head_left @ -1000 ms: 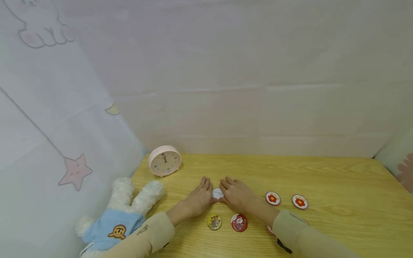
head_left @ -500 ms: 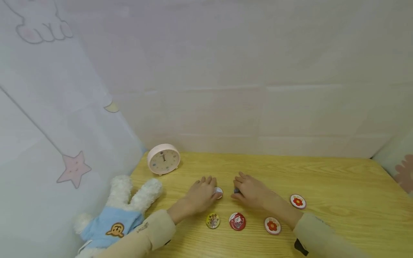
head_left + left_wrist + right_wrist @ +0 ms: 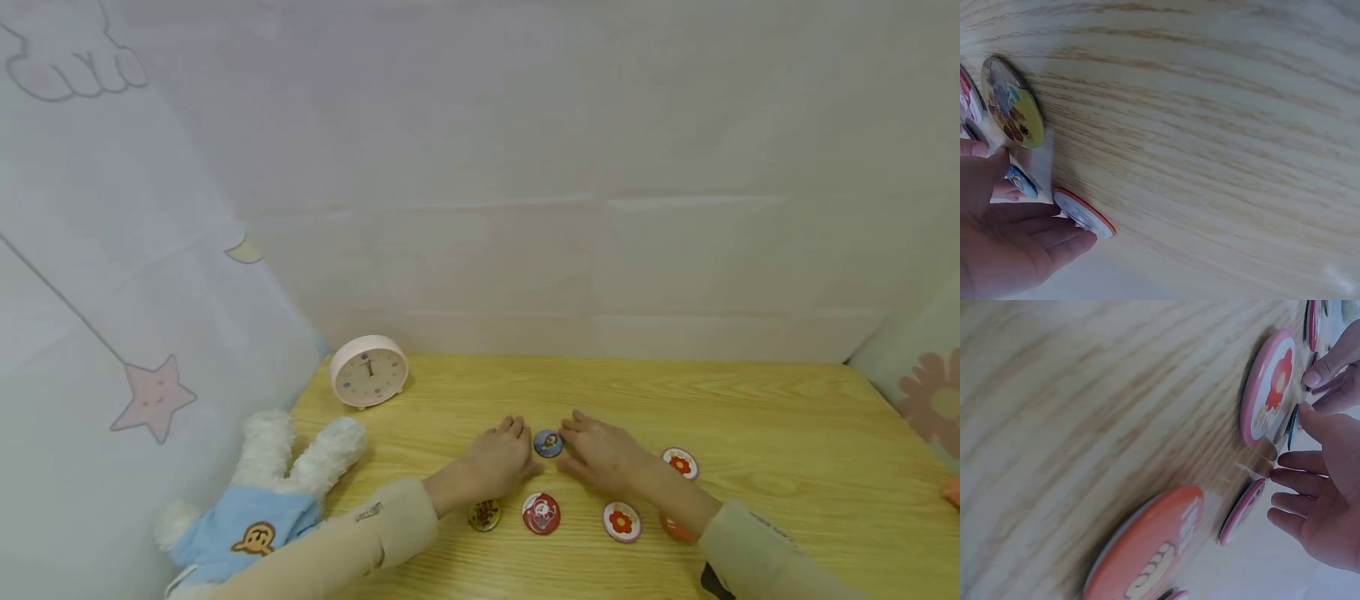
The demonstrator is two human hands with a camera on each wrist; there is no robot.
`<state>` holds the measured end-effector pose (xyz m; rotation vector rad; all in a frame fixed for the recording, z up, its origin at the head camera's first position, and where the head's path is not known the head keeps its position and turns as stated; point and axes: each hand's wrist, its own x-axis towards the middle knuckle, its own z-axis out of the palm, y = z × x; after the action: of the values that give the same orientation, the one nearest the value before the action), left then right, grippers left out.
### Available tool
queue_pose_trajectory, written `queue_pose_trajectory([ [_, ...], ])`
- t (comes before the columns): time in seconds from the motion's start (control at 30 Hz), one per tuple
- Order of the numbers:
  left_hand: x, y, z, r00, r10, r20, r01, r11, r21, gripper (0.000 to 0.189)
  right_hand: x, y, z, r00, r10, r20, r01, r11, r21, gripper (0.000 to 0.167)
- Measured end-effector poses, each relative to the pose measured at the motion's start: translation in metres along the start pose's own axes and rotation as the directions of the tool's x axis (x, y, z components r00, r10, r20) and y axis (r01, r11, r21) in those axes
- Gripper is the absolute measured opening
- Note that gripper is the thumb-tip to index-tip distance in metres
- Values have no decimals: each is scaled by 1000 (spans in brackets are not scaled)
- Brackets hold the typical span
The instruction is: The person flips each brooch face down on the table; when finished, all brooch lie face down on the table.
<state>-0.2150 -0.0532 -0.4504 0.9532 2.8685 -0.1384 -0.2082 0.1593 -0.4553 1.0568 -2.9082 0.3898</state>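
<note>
A round blue badge [image 3: 547,443] with a picture on it lies on the wooden table between the two hands. My left hand [image 3: 504,460] rests to its left, fingers extended; the left wrist view shows them at a white, red-edged badge [image 3: 1085,214], hidden under the hand from the head camera. On the blue badge's other side is my right hand [image 3: 603,454], its fingers loosely spread, with thumb and fingers close to the badge's edge. Nearer the body lie a yellow badge [image 3: 484,515], partly covered by the left wrist, and a red badge [image 3: 542,513].
Two white badges with red flowers, one nearer [image 3: 622,522] and one farther [image 3: 680,463], lie at the right. An orange badge [image 3: 1147,550] sits partly under the right forearm. At the left are a pink clock [image 3: 370,372] and a plush toy [image 3: 255,508] in blue.
The hands first met at a whitish badge, then parted, the right one holding something bluish. Now the blue badge lies picture up between them, and the left hand has shifted slightly right.
</note>
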Motion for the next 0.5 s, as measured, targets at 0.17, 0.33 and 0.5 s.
queue_pose_trajectory([
  [0.17,1,3,1,999,24,-37,-23,1000,19,59,0,-1,4,1000,-5,-16,5,1000,-30,50],
  [0.33,4,6,1,996,39,-79,-39,999,10,54,1,0,8,999,-7,-43,5,999,-49,49],
  [0.5,8,7,0,993,58,-105,-56,998,24,49,2,0,10,997,-8,-73,3,998,-64,46],
])
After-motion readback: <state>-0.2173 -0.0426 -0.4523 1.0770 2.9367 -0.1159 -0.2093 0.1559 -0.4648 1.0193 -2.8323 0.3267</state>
